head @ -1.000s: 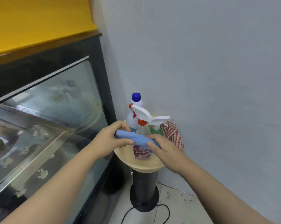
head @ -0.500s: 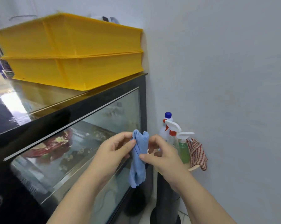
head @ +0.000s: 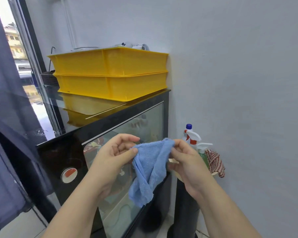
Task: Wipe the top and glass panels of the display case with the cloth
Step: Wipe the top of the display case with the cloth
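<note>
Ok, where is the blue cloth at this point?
In the head view, lower centre: the blue cloth hangs between the left hand and right hand, both pinching its top edge, in front of the display case glass.

Bright daylight enters from the window [head: 16, 54] at left. The display case [head: 96, 127] top shows mirror-like glare. Wide-angle bending curves the frame edges.

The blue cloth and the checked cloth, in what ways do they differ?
The blue cloth is plain; the checked cloth has a red and white pattern. The blue cloth is pinched by the left hand and right hand; the checked cloth hangs untouched over the edge of the stand. Both hang limp.
</note>
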`<state>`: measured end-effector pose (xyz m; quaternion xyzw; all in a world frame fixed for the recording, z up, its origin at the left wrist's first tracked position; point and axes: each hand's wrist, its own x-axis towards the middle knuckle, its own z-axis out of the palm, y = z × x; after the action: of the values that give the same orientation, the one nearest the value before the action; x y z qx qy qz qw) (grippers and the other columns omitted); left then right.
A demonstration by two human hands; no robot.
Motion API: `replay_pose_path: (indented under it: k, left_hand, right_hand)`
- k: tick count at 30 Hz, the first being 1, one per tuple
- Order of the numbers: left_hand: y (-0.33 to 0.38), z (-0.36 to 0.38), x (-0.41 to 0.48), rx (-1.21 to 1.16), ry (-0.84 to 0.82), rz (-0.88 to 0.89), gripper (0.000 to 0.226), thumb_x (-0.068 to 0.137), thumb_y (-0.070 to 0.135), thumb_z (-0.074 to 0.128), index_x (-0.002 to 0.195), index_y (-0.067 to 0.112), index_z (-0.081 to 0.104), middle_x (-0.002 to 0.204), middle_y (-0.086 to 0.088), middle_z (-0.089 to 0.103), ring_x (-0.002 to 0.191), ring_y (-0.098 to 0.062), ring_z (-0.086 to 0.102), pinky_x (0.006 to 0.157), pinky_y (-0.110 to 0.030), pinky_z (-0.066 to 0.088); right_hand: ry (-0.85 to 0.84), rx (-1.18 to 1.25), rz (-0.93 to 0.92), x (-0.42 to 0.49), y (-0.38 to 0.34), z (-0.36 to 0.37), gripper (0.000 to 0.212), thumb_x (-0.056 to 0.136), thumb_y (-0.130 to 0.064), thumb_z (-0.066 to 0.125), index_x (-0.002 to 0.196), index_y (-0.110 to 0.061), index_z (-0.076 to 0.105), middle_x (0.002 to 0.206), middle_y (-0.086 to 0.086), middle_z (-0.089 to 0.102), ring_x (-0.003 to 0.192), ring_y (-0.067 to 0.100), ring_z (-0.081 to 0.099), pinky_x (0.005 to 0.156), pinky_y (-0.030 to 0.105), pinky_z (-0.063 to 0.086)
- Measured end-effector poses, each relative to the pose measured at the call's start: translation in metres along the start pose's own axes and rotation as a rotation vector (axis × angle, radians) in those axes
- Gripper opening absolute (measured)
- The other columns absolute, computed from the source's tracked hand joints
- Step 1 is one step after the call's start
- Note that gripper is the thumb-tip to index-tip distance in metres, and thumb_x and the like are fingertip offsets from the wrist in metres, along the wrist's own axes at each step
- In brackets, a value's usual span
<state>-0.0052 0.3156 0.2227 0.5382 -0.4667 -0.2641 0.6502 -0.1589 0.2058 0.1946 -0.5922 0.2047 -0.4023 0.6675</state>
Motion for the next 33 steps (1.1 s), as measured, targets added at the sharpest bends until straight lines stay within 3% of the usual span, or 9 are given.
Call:
replay_pose_path:
  k: [5,9,13,16,19,22,24,28,33]
  left_hand:
    - [0.008,0.017,0.012,0.17,-0.054,0.062,0.025,0.091,0.0,0.054,0.099,0.024,0.053,0.081,-0.006,0.063,0.074,-0.016,0.057,0.07,-0.03,0.044]
    - [0.013,0.028,0.025,0.289,-0.149,0.103,0.039,0.093,-0.003,0.044,0.096,0.036,0.046,0.085,-0.008,0.057,0.074,-0.021,0.051,0.07,-0.037,0.041]
    - [0.018,0.037,0.037,0.226,-0.006,0.135,0.038,0.095,-0.001,0.037,0.096,0.036,0.045,0.086,-0.003,0.052,0.075,-0.016,0.048,0.07,-0.029,0.04]
    - [0.027,0.028,0.041,0.158,0.031,0.086,0.026,0.085,0.013,0.044,0.093,0.038,0.048,0.08,0.006,0.046,0.07,-0.008,0.045,0.065,-0.023,0.039]
    - [0.041,0.008,0.039,0.448,-0.04,0.055,0.04,0.079,0.016,0.059,0.103,0.046,0.045,0.084,0.01,0.044,0.072,-0.007,0.05,0.064,-0.024,0.046]
    - [0.06,-0.009,0.04,0.722,0.148,0.121,0.058,0.082,0.009,0.066,0.113,0.052,0.042,0.09,0.016,0.048,0.079,-0.005,0.056,0.062,-0.023,0.05]
    - [0.071,-0.018,0.043,0.732,0.362,0.19,0.048,0.078,0.013,0.073,0.109,0.044,0.053,0.093,0.015,0.057,0.082,-0.005,0.06,0.069,-0.026,0.053]
    - [0.083,-0.033,0.045,0.597,0.765,0.272,0.012,0.079,0.021,0.072,0.076,0.023,0.06,0.076,0.004,0.062,0.072,-0.013,0.055,0.067,-0.03,0.047]
    - [0.103,-0.037,0.039,0.538,1.009,0.35,0.018,0.094,0.036,0.048,0.087,0.02,0.047,0.077,0.006,0.051,0.069,-0.011,0.046,0.064,-0.03,0.039]
  right_hand:
    - [-0.064,-0.103,0.007,0.004,0.003,-0.019,0.047,0.074,-0.054,0.067,0.098,-0.015,0.056,0.093,0.001,0.062,0.091,0.017,0.058,0.088,0.038,0.046]
    - [-0.291,-0.471,-0.005,0.015,-0.004,-0.031,0.047,0.075,-0.026,0.076,0.114,-0.039,0.053,0.102,0.011,0.063,0.087,0.016,0.06,0.085,0.036,0.051]
    - [-0.403,-0.851,0.07,0.033,-0.009,-0.048,0.022,0.085,-0.029,0.059,0.096,-0.011,0.062,0.099,0.014,0.064,0.084,0.02,0.058,0.085,0.047,0.049]
    - [-0.372,-0.805,0.024,0.047,-0.019,-0.059,0.015,0.089,-0.019,0.056,0.093,-0.006,0.061,0.084,0.01,0.062,0.074,0.011,0.051,0.07,0.03,0.041]
    - [-0.302,-0.522,-0.099,0.07,-0.042,-0.061,0.014,0.089,-0.007,0.058,0.08,-0.014,0.066,0.07,-0.007,0.06,0.069,0.007,0.053,0.069,0.024,0.04]
    - [-0.305,-0.157,-0.196,0.098,-0.064,-0.046,0.012,0.091,-0.009,0.056,0.088,-0.014,0.066,0.078,-0.001,0.066,0.076,0.01,0.06,0.072,0.025,0.046]
    - [-0.313,-0.095,-0.299,0.114,-0.076,-0.024,0.012,0.096,-0.019,0.051,0.092,-0.019,0.062,0.083,-0.003,0.064,0.079,0.011,0.059,0.069,0.025,0.046]
    - [-0.077,-0.283,-0.699,0.129,-0.091,0.031,0.02,0.098,-0.031,0.044,0.078,-0.026,0.044,0.066,-0.009,0.048,0.06,-0.002,0.043,0.059,0.026,0.034]
    - [-0.051,-0.329,-0.805,0.135,-0.111,0.078,0.026,0.101,-0.03,0.038,0.077,-0.023,0.035,0.058,-0.004,0.042,0.052,0.003,0.043,0.048,0.024,0.03]
